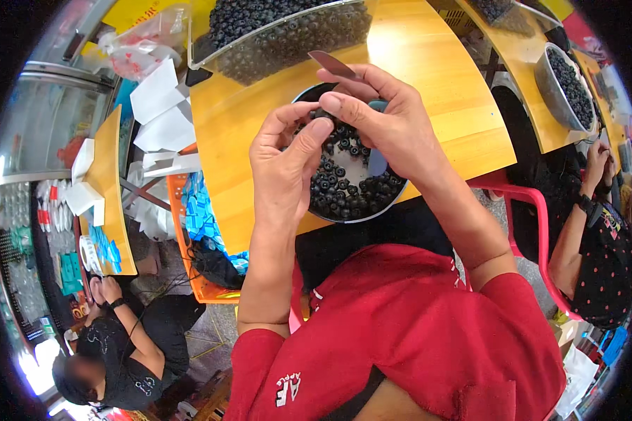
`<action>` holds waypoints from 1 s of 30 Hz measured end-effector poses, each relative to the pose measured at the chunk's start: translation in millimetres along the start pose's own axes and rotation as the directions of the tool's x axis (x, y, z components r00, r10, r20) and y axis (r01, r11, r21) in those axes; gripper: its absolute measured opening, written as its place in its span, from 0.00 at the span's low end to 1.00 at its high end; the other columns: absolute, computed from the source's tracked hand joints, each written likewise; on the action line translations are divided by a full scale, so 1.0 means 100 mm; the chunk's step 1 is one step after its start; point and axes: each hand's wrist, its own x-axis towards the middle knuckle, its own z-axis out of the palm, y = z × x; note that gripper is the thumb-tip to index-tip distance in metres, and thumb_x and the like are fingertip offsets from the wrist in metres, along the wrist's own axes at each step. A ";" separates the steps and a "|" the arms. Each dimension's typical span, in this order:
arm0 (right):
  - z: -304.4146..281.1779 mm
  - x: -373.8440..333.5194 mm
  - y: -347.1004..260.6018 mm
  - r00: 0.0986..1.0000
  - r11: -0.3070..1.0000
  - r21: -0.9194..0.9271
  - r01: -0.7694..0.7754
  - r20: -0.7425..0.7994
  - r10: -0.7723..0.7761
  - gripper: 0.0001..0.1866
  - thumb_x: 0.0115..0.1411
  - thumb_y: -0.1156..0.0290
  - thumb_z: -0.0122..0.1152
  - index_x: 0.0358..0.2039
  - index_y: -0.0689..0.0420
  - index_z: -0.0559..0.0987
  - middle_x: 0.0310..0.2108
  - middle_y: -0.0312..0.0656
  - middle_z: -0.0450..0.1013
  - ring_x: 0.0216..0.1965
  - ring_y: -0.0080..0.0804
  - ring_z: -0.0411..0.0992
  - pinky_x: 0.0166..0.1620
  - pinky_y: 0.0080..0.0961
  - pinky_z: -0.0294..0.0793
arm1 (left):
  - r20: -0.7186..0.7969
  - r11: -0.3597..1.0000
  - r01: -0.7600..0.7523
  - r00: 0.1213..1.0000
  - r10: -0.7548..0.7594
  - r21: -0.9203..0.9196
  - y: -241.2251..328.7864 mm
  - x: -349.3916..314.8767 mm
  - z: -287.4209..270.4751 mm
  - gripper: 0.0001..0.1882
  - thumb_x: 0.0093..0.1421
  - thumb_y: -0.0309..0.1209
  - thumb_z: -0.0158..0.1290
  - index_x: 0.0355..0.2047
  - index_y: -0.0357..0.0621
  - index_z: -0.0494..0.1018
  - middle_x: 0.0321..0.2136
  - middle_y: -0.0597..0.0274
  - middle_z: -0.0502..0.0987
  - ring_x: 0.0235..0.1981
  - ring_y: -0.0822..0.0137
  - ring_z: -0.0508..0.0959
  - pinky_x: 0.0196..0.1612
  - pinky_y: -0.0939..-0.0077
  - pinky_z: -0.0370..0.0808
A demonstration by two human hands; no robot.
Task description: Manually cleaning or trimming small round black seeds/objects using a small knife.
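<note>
Over a round, silver-rimmed bowl (355, 168) of dark blueberries (340, 196) at the yellow wooden surface's (463, 126) near edge, left hand (282, 151) and right hand (399, 121) pinch one small dark blueberry (321, 114), right also gripping a dark-bladed knife (333, 65), clear rectangular plastic tub (295, 48) beyond, by the left edge.

Blue-black berries (354, 201), yellow tabletop (460, 105), white-printed red shirt (400, 316)

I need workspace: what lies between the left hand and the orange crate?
Bare yellow wooden tabletop separates the left hand from the orange crate, as the head view shows.
</note>
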 end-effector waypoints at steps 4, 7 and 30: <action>-0.02 -0.04 -0.01 0.999 0.998 0.034 -0.054 0.010 0.053 0.19 0.56 0.67 0.61 0.47 0.58 0.73 0.29 0.28 0.73 0.18 0.06 0.57 0.19 0.07 0.52 | -0.026 0.993 0.056 0.998 -0.059 -0.102 0.00 -0.01 0.04 0.11 0.54 0.23 0.57 0.38 0.37 0.72 0.25 0.68 0.73 0.13 0.85 0.59 0.13 0.90 0.52; -0.05 -0.04 -0.05 0.995 0.995 0.043 -0.095 0.023 0.094 0.19 0.55 0.67 0.62 0.47 0.58 0.73 0.29 0.29 0.73 0.19 0.06 0.59 0.19 0.07 0.52 | -0.009 0.995 0.076 0.997 -0.077 -0.062 0.03 -0.01 0.07 0.11 0.54 0.24 0.56 0.38 0.36 0.72 0.27 0.65 0.76 0.13 0.85 0.60 0.13 0.91 0.52; -0.15 -0.03 -0.19 0.921 0.952 -0.052 -0.300 0.243 0.304 0.17 0.58 0.64 0.58 0.46 0.57 0.75 0.24 0.27 0.71 0.16 0.08 0.55 0.18 0.07 0.50 | 0.144 0.998 0.020 0.990 -0.012 -0.054 -0.10 -0.05 -0.04 0.11 0.56 0.25 0.54 0.40 0.39 0.72 0.28 0.63 0.77 0.13 0.85 0.60 0.13 0.91 0.52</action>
